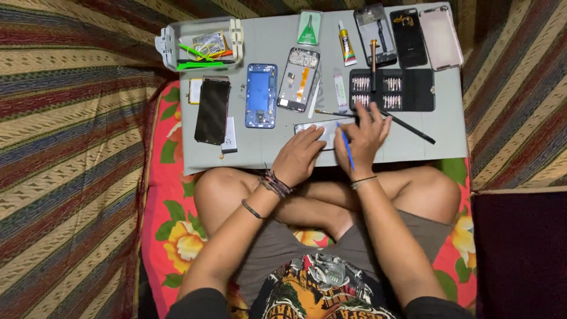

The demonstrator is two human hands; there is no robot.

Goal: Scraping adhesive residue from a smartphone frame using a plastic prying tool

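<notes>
Item: phone (316, 127), flat on grey board (271, 147), under both hands. Left hand (298, 156) presses down on it, fingers curled, gripping nothing. Right hand (363, 139) pinches blue pry tool (347, 147) beside it. Advice: steady phone firmly; work tool shallowly along seam.

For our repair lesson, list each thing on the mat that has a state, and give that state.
Left hand: pressing down the phone.
Right hand: gripping a blue pry tool.
Screwdriver bit case: open.
Blue phone frame: stripped, empty.
Black screen panel: detached, flat.
</notes>
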